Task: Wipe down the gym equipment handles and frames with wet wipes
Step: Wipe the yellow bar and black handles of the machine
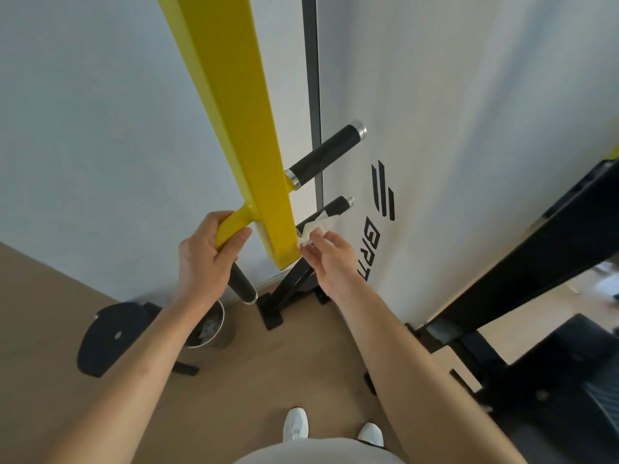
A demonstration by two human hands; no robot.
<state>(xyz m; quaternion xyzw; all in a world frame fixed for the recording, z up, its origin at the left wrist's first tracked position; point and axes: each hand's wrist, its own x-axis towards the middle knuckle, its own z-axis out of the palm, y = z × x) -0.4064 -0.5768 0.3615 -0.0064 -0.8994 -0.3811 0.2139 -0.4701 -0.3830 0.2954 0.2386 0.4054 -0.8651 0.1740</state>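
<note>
left hand (207,252): I grip the yellow side bar (234,222), fingers curled around it | right hand (330,259): I pinch the wet wipe (316,229) | wet wipe: touching the right edge of the yellow beam (234,112), near its lower end

This place is a gym or training room. A long yellow steel beam (231,112) carries black grip handles (323,152) with metal end caps. A black frame (284,296) stands with its foot plates on the wood-coloured floor (284,363). A round black disc (107,336) lies near the wall, a heavy black machine (536,236) stands at the right, and the white panel behind carries a black logo (373,242).
</note>
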